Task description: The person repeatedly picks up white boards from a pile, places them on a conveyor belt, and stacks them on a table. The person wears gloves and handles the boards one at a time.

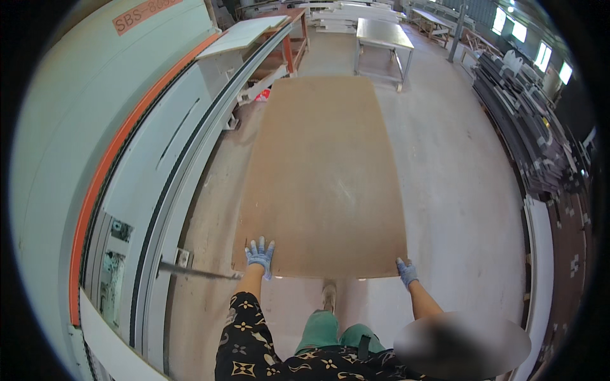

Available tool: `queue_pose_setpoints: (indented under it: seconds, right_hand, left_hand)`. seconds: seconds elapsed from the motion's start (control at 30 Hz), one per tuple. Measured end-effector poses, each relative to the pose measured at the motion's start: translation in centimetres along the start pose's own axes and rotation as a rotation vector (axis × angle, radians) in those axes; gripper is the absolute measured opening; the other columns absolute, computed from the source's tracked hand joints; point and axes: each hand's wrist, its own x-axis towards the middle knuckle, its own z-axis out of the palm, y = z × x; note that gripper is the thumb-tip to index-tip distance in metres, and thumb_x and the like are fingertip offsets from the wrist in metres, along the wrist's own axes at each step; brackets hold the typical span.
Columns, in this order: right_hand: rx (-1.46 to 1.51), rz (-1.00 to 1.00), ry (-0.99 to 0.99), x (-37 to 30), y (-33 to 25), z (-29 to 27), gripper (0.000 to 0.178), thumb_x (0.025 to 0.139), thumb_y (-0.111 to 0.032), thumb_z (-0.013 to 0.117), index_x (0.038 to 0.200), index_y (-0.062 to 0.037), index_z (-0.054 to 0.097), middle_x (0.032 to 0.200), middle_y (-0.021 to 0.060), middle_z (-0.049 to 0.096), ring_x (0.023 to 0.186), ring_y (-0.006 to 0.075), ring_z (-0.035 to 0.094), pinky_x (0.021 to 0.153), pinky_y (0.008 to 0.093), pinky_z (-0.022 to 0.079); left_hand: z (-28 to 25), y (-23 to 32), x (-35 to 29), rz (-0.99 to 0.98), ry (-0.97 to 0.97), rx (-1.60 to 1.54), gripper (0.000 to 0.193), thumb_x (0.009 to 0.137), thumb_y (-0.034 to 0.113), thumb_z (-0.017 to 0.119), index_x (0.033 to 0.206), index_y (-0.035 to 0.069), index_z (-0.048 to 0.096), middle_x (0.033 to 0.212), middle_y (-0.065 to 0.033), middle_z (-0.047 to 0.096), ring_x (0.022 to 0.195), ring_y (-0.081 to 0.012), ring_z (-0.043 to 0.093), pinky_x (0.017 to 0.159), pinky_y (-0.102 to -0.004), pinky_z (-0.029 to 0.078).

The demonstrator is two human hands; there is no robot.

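A large flat brown board (324,184) stretches out in front of me, its near edge across my body. My left hand (260,255), in a pale blue-grey glove, lies on its near left corner with the fingers spread. At the near right corner, my gloved right hand (407,271) holds the board's edge, with the thumb side on top and the other fingers along the side. What supports the board underneath is hidden.
A long machine (121,127) with an orange strip and a metal rail (190,149) runs along the left. A dark bar (200,272) juts from it near the board's left corner. Ahead stands a metal-topped table (383,33). Dark stacked panels (524,120) line the right.
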Motion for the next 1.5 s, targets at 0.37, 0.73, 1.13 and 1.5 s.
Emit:
queue_pose_setpoints:
  seconds: [0.37, 0.73, 1.13, 1.5]
  right_hand:
    - [-0.469, -0.014, -0.277, 21.2, -6.8, 0.6, 0.070, 0.082, -0.052, 0.058, 0.128, -0.0002, 0.047, 0.120, 0.0230, 0.056, 0.111, 0.0330, 0.055, 0.094, 0.0369, 0.043]
    - [-0.523, -0.005, -0.600, 41.6, -13.7, -25.9, 0.060, 0.084, -0.044, 0.059, 0.122, 0.0018, 0.052, 0.119, 0.0206, 0.058, 0.112, 0.0298, 0.055, 0.096, 0.0360, 0.042]
    - [0.022, 0.159, -0.196, 76.2, -18.8, -39.2, 0.032, 0.085, -0.024, 0.062, 0.109, -0.0033, 0.059, 0.094, 0.0096, 0.063, 0.078, 0.0171, 0.059, 0.064, 0.0292, 0.049]
    - [-0.008, 0.518, -0.112, 99.6, -20.1, -46.4, 0.020, 0.082, -0.021, 0.063, 0.097, -0.0078, 0.061, 0.082, 0.0075, 0.061, 0.072, 0.0203, 0.058, 0.059, 0.0329, 0.048]
  left_hand:
    - [-16.3, 10.2, 17.0, -0.154, 0.015, -0.302, 0.094, 0.071, 0.040, 0.072, 0.146, 0.024, 0.017, 0.152, -0.0141, 0.009, 0.137, -0.0369, 0.017, 0.107, -0.0531, 0.021]
    - [-28.5, 40.1, 27.0, -0.365, 0.146, -0.512, 0.084, 0.076, 0.060, 0.055, 0.144, 0.024, 0.024, 0.151, -0.0161, 0.010, 0.136, -0.0409, 0.015, 0.107, -0.0559, 0.020]
    - [-42.7, 44.3, 36.6, -0.718, 0.083, -0.801, 0.078, 0.075, 0.046, 0.064, 0.139, 0.014, 0.031, 0.148, -0.0225, 0.015, 0.136, -0.0401, 0.017, 0.109, -0.0502, 0.020]
    - [-65.1, 52.0, 68.8, -0.657, 0.223, -0.826, 0.078, 0.075, 0.050, 0.062, 0.138, 0.012, 0.036, 0.146, -0.0209, 0.024, 0.134, -0.0384, 0.025, 0.109, -0.0427, 0.025]
